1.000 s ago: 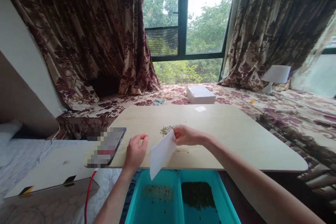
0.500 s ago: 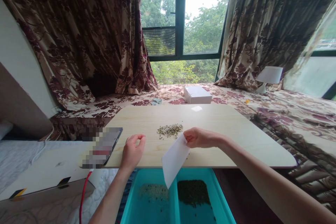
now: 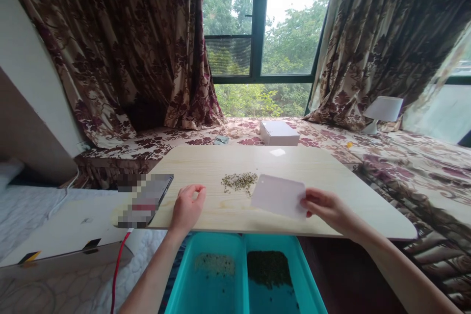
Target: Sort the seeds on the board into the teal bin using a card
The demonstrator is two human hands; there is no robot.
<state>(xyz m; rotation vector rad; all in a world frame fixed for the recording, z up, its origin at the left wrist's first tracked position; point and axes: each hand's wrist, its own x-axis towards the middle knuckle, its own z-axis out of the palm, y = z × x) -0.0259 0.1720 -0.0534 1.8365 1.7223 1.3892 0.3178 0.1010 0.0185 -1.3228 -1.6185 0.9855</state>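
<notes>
A thin white plastic sheet (image 3: 277, 196) with rounded corners and a small hole in one corner is pinched at its right edge by my right hand (image 3: 324, 206). It is tilted above the table, just right of a loose pile of small greenish-brown seeds or beans (image 3: 239, 182). My left hand (image 3: 188, 208) rests near the front edge of the table, left of the pile, with fingers curled in to the thumb and nothing visible in them. Below the front edge, a turquoise two-compartment bin (image 3: 246, 274) holds pale grains (image 3: 217, 264) on the left and a dark green heap (image 3: 270, 267) on the right.
A phone (image 3: 162, 196), partly pixelated, lies at the left of the pale wooden table (image 3: 331, 171), with a red cable (image 3: 117, 267) hanging down. Behind the table are a white box (image 3: 280, 133) and a lamp (image 3: 382, 110). A cardboard box (image 3: 66, 225) lies at left.
My right hand has moved right and brought the sheet up from over the bin to above the table, turning it flatter. My left hand stays in about the same place.
</notes>
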